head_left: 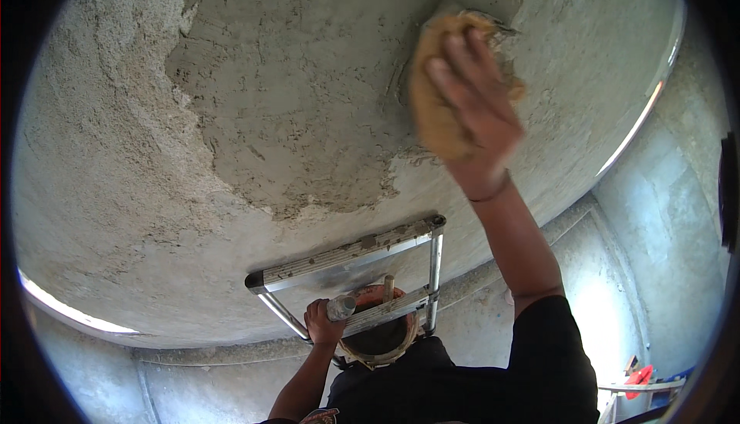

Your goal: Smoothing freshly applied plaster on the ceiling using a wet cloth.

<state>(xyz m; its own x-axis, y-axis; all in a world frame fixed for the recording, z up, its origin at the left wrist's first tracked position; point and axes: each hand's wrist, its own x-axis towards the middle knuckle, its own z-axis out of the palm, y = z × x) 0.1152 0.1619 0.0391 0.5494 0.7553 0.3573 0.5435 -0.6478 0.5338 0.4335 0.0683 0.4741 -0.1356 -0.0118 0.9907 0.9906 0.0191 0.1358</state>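
My right hand presses a tan sponge or pad against a dark patch of wet grey plaster on the curved wall, its fingers spread over the pad and blurred. My left hand is closed on a pale cylindrical thing, probably a plastic bottle, beside the upper rungs of an aluminium ladder leaning at the wall. Behind the rungs hangs or rests an orange bucket with grey mix inside and a wooden handle standing in it.
Rough, paler wall surface surrounds the damp patch. Below the wall are grey lower walls with a ledge and bright strips of light at both sides. At the lower right is a metal stand with a red object on it.
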